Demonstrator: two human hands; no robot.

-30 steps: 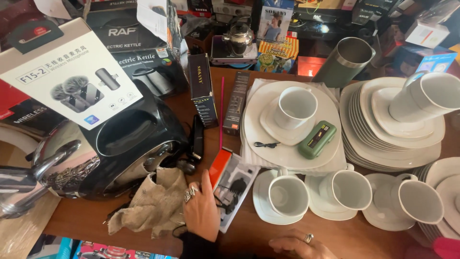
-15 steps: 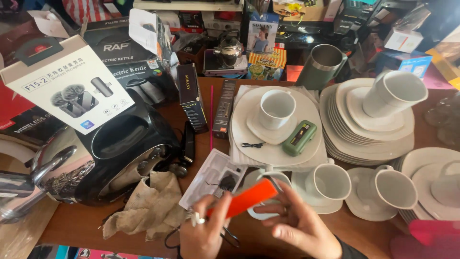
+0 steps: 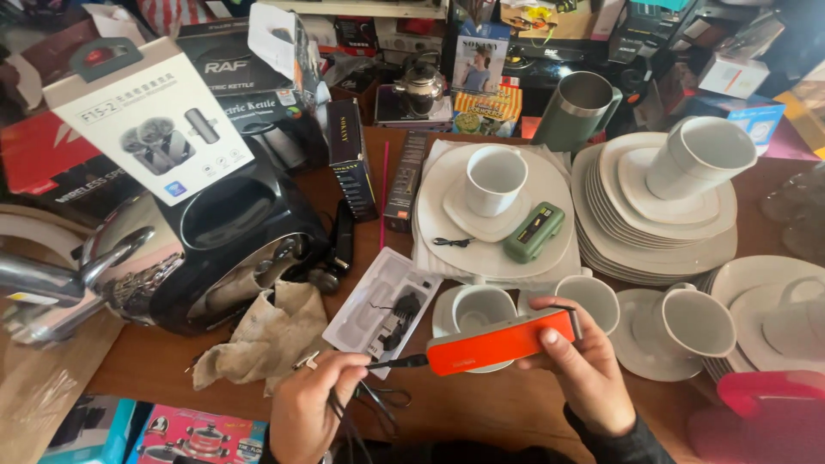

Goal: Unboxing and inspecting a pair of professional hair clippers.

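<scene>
My right hand (image 3: 584, 378) grips a long orange bar-shaped device (image 3: 501, 343), held level over the table's front edge. My left hand (image 3: 311, 411) pinches a black cable plug (image 3: 397, 363) at the device's left end; thin black cable hangs below the fingers. Just behind lies an open white plastic packaging tray (image 3: 378, 305) with a small black part in it. A crumpled beige cloth (image 3: 271, 339) lies left of the tray.
White cups (image 3: 696, 322) on saucers and stacked white plates (image 3: 662, 232) fill the right side, with a small green case (image 3: 533, 232) on one plate. A black appliance (image 3: 228, 241), a white product box (image 3: 146, 120), a green metal mug (image 3: 576, 110) and more boxes crowd the left and back.
Both hands came up over the table's edge. The orange device went from lying by the tray to my right hand, turned level, and my left hand took hold of the black cable.
</scene>
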